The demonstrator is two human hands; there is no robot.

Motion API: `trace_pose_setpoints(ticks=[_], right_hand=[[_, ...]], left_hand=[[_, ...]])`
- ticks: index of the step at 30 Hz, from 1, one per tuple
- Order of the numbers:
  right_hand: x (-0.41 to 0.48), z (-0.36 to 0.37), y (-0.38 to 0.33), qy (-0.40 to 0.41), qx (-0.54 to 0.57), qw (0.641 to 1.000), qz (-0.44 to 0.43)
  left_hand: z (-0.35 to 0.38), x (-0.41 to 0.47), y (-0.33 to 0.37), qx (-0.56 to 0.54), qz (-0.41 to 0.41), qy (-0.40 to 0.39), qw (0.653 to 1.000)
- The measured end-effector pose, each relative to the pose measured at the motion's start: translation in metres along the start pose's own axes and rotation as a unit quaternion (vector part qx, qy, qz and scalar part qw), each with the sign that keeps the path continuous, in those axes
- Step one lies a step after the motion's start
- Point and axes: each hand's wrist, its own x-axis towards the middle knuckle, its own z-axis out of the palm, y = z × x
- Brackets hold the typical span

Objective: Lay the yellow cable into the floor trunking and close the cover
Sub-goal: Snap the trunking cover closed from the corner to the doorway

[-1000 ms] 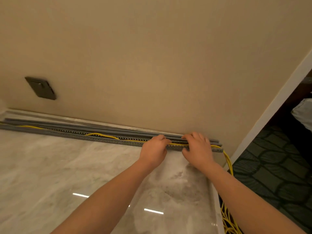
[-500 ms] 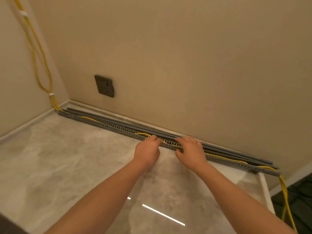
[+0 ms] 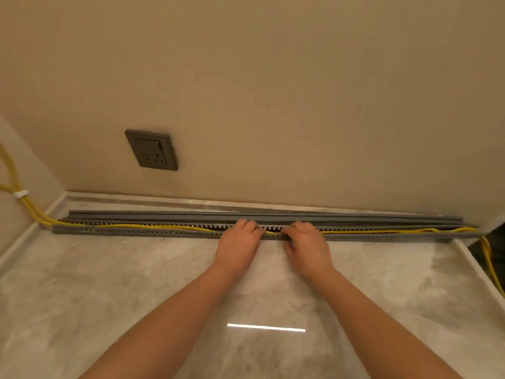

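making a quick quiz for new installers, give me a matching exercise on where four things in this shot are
Things
1. yellow cable
2. grey cover strip
3. wall socket
4. white tie

Places
a. on the wall above the floor trunking
b. lying on the floor behind the trunking, not fitted
c. running along the open slotted channel
d. wrapped round the cable bundle on the left wall

Pairs: 1-c; 2-b; 3-a; 4-d
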Motion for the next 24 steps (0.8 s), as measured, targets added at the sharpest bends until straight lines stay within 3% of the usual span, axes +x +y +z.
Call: trace_pose_setpoints(ticks=[7, 11, 16, 24], right_hand=[[0.013, -0.01, -0.017, -0.037, -0.063, 0.996, 0.051], [0.018, -0.012, -0.021, -0.058, -0.077, 0.993, 0.066], [0.02, -0.011, -0.022, -0.03, -0.078, 0.996, 0.027], [0.039, -0.002, -0.09, -0.02, 0.016, 0.995, -0.097]], left_hand=[[-0.006, 0.01, -0.005, -0.009, 0.002, -0.026, 1.0], [-0.009, 0.014, -0.005, -0.071, -0.031, -0.021, 0.997], [-0.02, -0.001, -0.018, -0.152, -0.027, -0.03, 0.987], [-0.039, -0.057, -0.075, -0.092, -0.085, 0.046, 0.991]])
